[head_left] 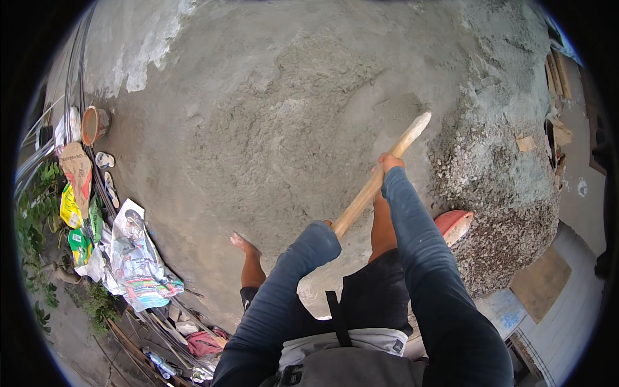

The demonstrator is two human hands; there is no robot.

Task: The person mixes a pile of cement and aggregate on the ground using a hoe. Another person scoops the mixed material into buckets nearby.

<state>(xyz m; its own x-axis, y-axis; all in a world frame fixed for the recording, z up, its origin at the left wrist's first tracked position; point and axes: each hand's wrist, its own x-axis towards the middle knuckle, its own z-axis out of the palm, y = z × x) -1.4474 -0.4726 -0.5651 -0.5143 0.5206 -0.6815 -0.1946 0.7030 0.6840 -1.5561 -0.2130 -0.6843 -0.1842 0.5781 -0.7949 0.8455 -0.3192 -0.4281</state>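
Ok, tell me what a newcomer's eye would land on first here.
The wooden handle at centre, gripped by both hands, right hand higher and left hand lower, its blade in the grey mix that fills the ground. To the right lies a gravel heap with an orange pan at its foot; bright bags litter the left edge.
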